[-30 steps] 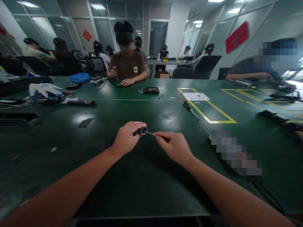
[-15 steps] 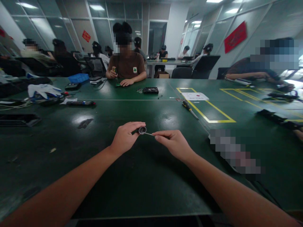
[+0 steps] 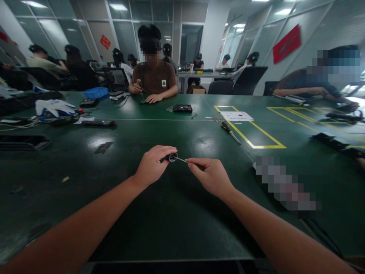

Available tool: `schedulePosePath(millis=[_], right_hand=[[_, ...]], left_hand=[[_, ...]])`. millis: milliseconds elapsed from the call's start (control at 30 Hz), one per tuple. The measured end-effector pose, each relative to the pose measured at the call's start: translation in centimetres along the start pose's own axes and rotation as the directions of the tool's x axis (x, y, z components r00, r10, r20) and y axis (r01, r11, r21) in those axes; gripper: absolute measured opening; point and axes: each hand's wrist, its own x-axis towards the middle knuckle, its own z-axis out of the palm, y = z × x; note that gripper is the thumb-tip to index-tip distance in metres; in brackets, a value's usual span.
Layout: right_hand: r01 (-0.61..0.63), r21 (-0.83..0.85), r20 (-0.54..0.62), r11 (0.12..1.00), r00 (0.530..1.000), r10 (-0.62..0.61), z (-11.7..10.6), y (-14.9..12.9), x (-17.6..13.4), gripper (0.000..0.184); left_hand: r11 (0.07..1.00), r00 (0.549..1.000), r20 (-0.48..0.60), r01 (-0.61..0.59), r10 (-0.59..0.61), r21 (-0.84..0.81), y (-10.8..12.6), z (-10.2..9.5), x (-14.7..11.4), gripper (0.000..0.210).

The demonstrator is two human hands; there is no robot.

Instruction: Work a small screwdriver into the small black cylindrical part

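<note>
Above the green tabletop, my left hand (image 3: 151, 165) pinches a small round dark part with a shiny ring-shaped rim (image 3: 173, 156) between thumb and fingers. The rim faces me and to the right. A thin tool with a metal shaft (image 3: 181, 160) is gripped in my right hand (image 3: 209, 173), between thumb and forefinger. Its tip reaches the right side of the ring; whether it touches inside cannot be made out. My right palm and fingers hide most of the tool's handle, so its exact kind does not show.
A yellow-black screwdriver (image 3: 230, 133) lies beyond my right hand, near a white sheet (image 3: 237, 116). A blurred-out long object (image 3: 285, 184) lies at right. White gloves (image 3: 55, 109) and a marker-like pen (image 3: 98, 123) are at left. A co-worker (image 3: 154, 76) sits opposite.
The view has shifted slightly, moving things a little to the right. The tool's shaft now slopes more and overlaps the ring less. Both hands keep their grips.
</note>
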Motion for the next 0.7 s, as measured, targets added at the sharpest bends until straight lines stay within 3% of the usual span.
schedulePosePath(millis=[700], right_hand=[[-0.022,-0.051,0.009,0.998,1.000,0.022,0.37,-0.40,-0.15,0.029]], left_hand=[[0.998,0.998,0.055,-0.004,0.001,0.059,0.39,0.19,0.04,0.029]])
